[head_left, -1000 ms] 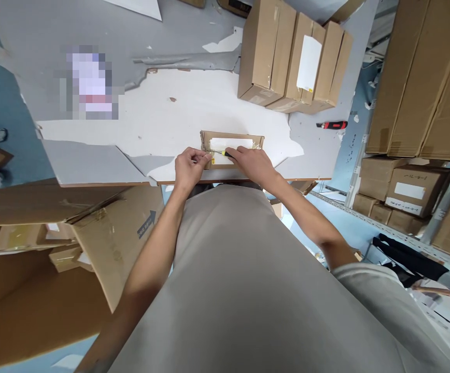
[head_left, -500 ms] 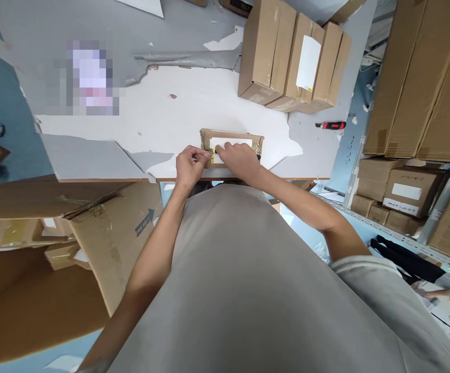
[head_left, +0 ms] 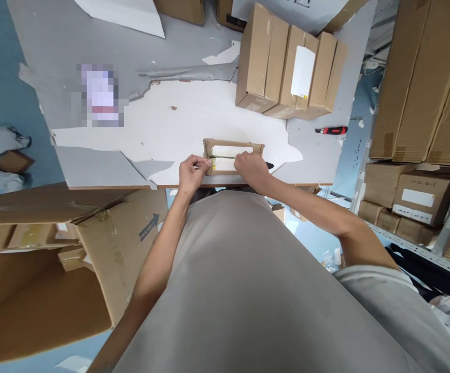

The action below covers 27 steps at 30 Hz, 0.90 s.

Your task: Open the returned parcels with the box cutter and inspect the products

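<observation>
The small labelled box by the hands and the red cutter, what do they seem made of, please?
The small labelled box looks like matte cardboard, from its plain brown faces; the red cutter seems plastic, perhaps smooth, judging by its bright colour.

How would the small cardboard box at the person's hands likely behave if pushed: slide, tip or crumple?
The small cardboard box would probably slide rather than tip, as it looks to lie broad side down on the table. Its fairly straight edges suggest stiffish card, unlikely to crumple. The left hand at its left end might check a leftward push.
</observation>
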Motion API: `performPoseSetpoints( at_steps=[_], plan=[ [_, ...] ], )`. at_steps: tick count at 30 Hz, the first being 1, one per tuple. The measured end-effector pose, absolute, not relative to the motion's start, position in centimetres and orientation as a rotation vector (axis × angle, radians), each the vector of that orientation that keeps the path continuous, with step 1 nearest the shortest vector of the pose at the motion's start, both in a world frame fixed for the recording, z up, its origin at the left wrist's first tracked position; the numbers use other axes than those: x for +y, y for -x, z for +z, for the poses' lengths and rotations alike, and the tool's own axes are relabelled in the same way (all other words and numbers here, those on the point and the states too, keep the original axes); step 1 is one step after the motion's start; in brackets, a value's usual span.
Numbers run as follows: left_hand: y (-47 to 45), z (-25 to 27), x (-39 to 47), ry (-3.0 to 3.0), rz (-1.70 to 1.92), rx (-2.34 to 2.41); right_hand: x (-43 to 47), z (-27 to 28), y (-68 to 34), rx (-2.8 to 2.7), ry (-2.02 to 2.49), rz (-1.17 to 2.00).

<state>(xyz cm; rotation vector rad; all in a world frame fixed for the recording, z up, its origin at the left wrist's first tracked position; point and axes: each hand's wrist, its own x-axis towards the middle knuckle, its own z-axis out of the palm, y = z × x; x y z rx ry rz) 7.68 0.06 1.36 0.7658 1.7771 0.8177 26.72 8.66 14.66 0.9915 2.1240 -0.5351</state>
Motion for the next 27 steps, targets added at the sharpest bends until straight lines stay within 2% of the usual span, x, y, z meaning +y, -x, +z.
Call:
performPoseSetpoints(
  at_steps=[4,9,20,27],
  plan=[
    [-7.9,1.6,0.0,-0.752,0.820,1.800,9.1,16.0,-31.1,1.993,-1.165,-0.476],
    [-8.4,2.0,0.3,-0.784,0.811,1.787,9.3,17.3,-34.5,1.961,-1.144,-0.461],
    [-9.9,2.9,1.4,-0.865,0.787,1.905,10.3,15.8,-35.2,1.973,-1.228,-0.539],
    [-11.0,2.8,1.8,-0.876,0.775,1.933,10.1,17.4,-36.8,1.899,-1.181,-0.687]
  ],
)
